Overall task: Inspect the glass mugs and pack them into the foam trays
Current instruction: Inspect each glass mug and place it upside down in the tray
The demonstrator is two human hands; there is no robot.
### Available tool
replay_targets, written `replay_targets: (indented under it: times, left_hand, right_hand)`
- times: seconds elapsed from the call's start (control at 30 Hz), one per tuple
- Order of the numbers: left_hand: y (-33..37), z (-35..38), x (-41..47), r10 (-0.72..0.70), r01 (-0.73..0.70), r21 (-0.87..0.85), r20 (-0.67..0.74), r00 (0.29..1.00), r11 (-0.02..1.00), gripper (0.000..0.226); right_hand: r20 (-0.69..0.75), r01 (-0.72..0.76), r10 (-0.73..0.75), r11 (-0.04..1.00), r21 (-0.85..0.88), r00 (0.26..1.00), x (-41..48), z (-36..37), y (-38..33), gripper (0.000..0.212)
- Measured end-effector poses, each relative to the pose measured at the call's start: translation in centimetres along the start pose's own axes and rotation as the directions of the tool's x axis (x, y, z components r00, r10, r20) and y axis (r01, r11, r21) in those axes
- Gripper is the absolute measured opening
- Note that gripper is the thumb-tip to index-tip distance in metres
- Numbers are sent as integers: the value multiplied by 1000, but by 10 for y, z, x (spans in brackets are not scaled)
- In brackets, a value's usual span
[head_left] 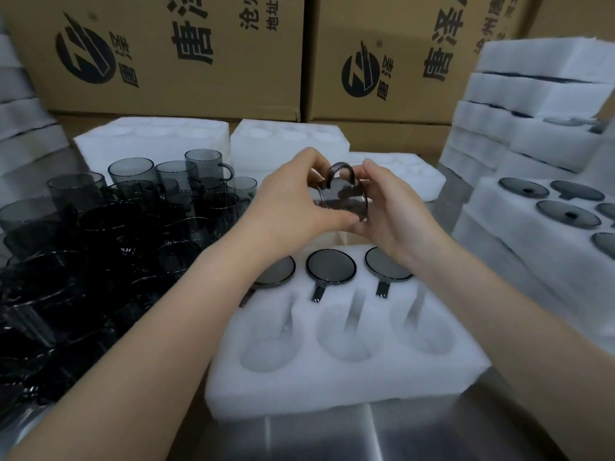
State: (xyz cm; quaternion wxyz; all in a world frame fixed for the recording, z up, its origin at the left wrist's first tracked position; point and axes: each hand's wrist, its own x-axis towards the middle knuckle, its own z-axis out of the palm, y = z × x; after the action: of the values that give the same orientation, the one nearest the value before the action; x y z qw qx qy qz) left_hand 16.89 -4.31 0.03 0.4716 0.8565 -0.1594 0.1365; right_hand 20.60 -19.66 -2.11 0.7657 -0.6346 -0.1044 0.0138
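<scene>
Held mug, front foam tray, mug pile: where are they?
held mug (344,194): head view, its round base.
front foam tray (332,384): head view, bare near edge.
mug pile (133,221): head view, pile's middle.

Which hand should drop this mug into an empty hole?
Probably right. The right hand grips the mug over the tray, while the left hand is nearer the loose mugs.

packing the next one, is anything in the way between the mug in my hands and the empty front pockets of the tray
Nothing visible does. The mug, gripped by the left hand and right hand, hangs above the foam tray, whose three front pockets lie open and empty; packed mugs fill only the back row.
</scene>
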Motion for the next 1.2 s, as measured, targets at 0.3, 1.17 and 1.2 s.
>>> replay_targets:
  times: [0.3, 1.17, 1.2]
  left_hand:
    - [43, -35, -48, -235, 201, 583, -19, 972, 787, 44]
    - [1, -28, -122, -231, -70, 664, 355, 906, 744, 90]
    - [0, -26, -123, -230, -79, 677, 355, 906, 732, 88]
  right_hand:
    - [105, 55, -33, 975, -214, 994, -9, 3, 2, 29]
    - [116, -14, 44, 969, -246, 992, -10, 4, -1, 28]
    - [116, -17, 49, 965, -261, 992, -10, 3, -1, 28]
